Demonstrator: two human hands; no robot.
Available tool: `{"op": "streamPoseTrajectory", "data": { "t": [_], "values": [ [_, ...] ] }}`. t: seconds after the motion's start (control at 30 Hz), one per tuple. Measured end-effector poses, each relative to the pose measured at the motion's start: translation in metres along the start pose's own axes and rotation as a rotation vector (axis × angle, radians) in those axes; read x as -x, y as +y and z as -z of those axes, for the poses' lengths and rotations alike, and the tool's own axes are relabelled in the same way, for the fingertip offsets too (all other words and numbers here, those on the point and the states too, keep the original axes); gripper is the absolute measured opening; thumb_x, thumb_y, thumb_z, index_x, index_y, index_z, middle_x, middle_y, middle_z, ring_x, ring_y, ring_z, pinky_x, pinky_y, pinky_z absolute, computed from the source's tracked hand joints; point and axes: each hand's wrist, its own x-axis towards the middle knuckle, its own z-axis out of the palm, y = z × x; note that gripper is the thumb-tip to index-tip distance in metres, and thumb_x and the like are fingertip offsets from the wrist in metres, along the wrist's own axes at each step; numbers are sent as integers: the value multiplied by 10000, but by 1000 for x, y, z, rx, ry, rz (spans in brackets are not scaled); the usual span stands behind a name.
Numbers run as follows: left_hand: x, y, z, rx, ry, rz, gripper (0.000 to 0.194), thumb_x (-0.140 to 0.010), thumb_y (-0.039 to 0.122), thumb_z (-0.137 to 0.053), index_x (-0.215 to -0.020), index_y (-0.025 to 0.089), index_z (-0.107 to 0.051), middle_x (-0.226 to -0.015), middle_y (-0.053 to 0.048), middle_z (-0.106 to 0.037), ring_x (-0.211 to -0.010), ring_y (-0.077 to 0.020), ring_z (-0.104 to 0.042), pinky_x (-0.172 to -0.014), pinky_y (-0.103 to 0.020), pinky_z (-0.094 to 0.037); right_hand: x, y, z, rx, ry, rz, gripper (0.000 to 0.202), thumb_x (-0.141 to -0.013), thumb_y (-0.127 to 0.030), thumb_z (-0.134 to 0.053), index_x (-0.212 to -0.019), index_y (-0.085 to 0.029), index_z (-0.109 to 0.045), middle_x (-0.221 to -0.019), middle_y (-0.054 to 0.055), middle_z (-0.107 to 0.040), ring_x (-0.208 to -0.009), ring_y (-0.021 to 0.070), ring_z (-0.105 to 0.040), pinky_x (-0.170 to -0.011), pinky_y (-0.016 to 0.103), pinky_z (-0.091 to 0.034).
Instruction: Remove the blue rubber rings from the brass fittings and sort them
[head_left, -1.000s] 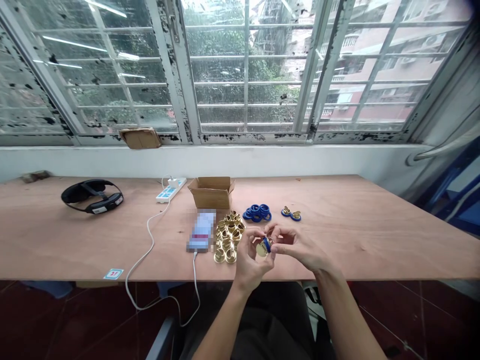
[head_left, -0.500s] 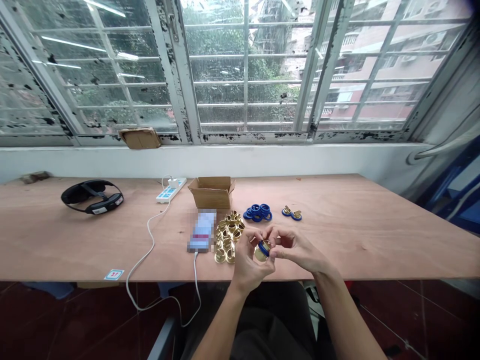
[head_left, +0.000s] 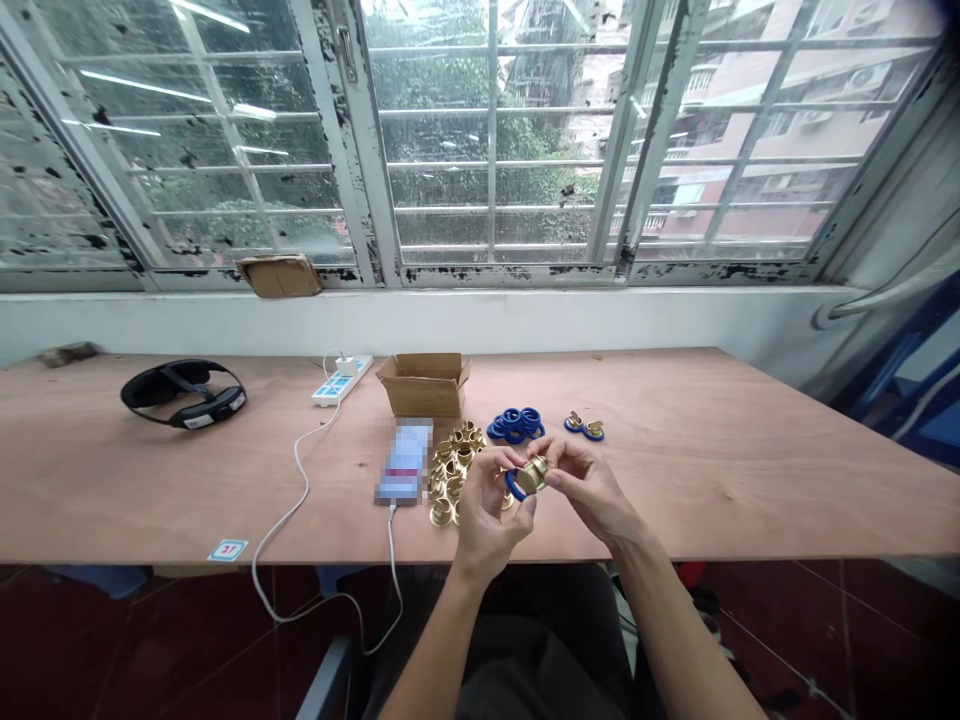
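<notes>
In the head view, the left hand (head_left: 484, 525) pinches a blue ring (head_left: 513, 489) and the right hand (head_left: 604, 500) pinches a gold metal piece (head_left: 531, 477), close together above the near part of the brown wooden table (head_left: 750, 470). Behind it is a white wall (head_left: 540, 320) under big barred windows (head_left: 442, 150). The floor (head_left: 795, 630) has dark red tiles.

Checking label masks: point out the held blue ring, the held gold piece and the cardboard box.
Held blue ring (head_left: 513, 487): head view, on its band.
Held gold piece (head_left: 531, 478): head view, on its body.
Cardboard box (head_left: 426, 399): head view, on its front wall.
</notes>
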Motion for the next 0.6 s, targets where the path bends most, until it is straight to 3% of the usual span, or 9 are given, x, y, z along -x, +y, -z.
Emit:
{"op": "streamPoseTrajectory", "data": {
  "t": [0.13,0.2,0.27,0.33,0.47,0.6],
  "values": [
    [-5,9,12,-39,67,-6,327,-834,232,-778,-1109,232,-602,-1114,-85,-640,-1070,-227,-648,-959,-370,-553,-5,5,5,-30,149,12,372,-757,-452,-867,-772,-219,-578,-1073,83,-678,-889,220,-634,-808,363,-538],
    [-9,15,20,-57,114,12,334,-844,259,-781,-1140,219,-630,-1136,-93,-670,-1056,-226,-666,-944,-366,-565,-7,5,6,-40,211,-8,393,-738,-429,-884,-970,-247,-626,-1073,75,-684,-916,230,-655,-819,372,-555],
    [-13,20,30,-76,167,30,336,-866,288,-768,-1171,214,-648,-1151,-90,-694,-1033,-212,-683,-911,-340,-578,-9,7,7,-53,245,-12,584,-740,-392,-885,-1241,-299,-600,-1084,46,-670,-977,229,-663,-888,395,-567],
    [-15,25,39,-97,222,32,359,-877,302,-762,-1210,220,-655,-1180,-84,-708,-1037,-203,-694,-906,-319,-581,-12,10,8,-46,240,-17,646,-770,-391,-858,-1349,-314,-583,-1122,34,-652,-1033,221,-655,-990,426,-547],
    [-16,31,50,-129,272,26,383,-877,294,-770,-1240,223,-668,-1216,-86,-722,-1095,-211,-701,-967,-329,-569,-16,30,11,26,250,-51,444,-794,-415,-841,-1164,-221,-691,-1084,53,-672,-1038,224,-657,-1060,439,-505],
    [-16,36,54,-146,309,22,431,-864,296,-784,-1266,219,-647,-1202,-92,-736,-1103,-227,-708,-936,-337,-589,-20,59,15,118,349,-77,439,-741,-481,-869,-1001,-213,-638,-986,47,-691,-975,235,-676,-969,421,-534]
  ]
}}
